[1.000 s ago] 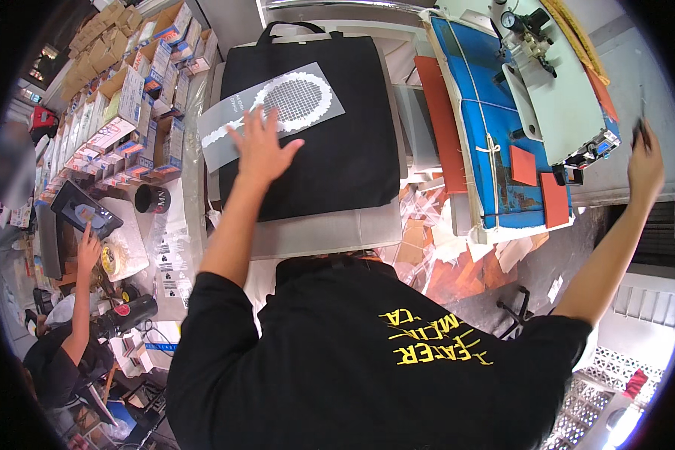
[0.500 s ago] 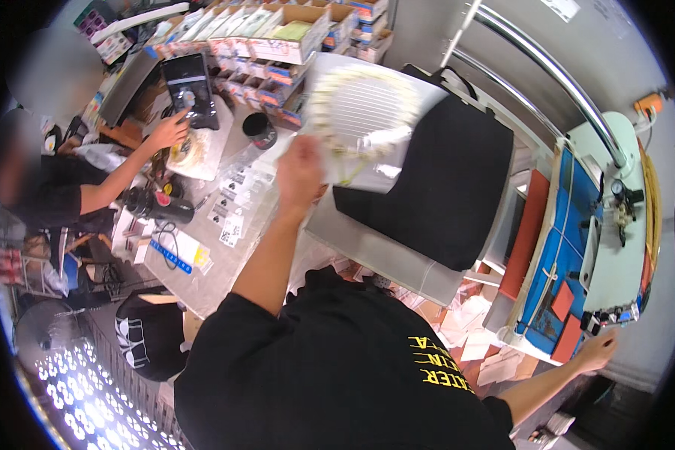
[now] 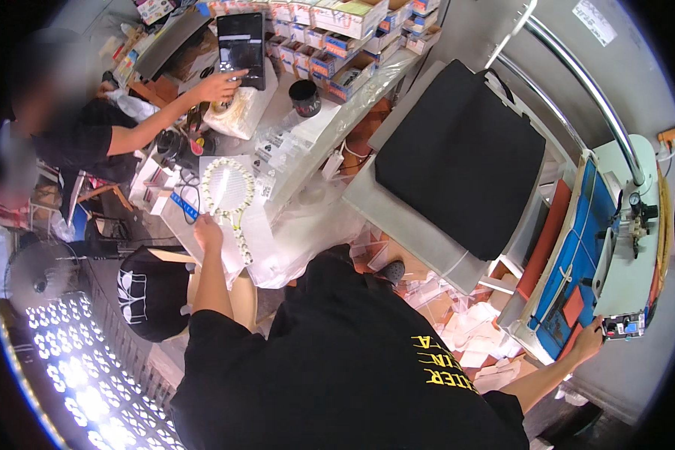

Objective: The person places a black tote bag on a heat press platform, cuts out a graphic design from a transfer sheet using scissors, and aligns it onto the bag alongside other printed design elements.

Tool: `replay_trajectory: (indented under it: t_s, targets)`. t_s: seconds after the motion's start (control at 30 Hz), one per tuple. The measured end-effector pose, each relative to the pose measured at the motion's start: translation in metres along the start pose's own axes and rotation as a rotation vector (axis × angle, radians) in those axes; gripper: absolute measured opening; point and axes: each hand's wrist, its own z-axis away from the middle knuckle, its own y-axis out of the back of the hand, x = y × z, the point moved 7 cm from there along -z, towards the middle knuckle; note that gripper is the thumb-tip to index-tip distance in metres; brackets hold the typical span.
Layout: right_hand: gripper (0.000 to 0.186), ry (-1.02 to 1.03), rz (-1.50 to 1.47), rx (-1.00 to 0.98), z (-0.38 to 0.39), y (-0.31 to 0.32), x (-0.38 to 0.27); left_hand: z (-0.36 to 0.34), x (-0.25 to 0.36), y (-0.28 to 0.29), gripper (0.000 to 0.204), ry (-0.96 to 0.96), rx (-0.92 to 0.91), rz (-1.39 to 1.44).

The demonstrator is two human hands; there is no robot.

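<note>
At the far left a seated co-worker's hand (image 3: pixel 219 85) touches a dark tablet (image 3: pixel 241 46) near the tabletop's (image 3: pixel 289 112) upper edge. The person's left hand (image 3: pixel 207 232) is closed on a clear transfer sheet (image 3: pixel 231 201) bearing a white racket-shaped print, held over the tabletop's left edge. A black bag (image 3: pixel 457 161) lies flat on the grey press platen (image 3: pixel 397 225). At the far right, the right hand (image 3: pixel 589 341) grips the heat press's lower corner, fingers curled on the control box (image 3: pixel 624 325).

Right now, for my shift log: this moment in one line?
left hand: holds racket-shaped transfer sheet | right hand: on press control box | black bag: on platen
</note>
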Motion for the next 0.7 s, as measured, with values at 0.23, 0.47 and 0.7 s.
replay_trajectory:
  t_s: [0.23, 0.47, 0.7]
  targets:
    - [0.061, 0.111, -0.026, 0.064, 0.057, 0.054, -0.084, 0.024, 0.011, 0.040, 0.029, -0.215, 0.212, -0.036]
    - [0.046, 0.303, -0.113, 0.224, 0.134, 0.086, -0.142, 0.184, 0.132, -0.017, 0.015, -0.832, -0.302, 0.468]
    - [0.116, 0.518, -0.383, 0.484, 0.172, 0.128, -0.256, 0.367, 0.207, -0.110, 0.041, -0.855, -1.416, 0.657]
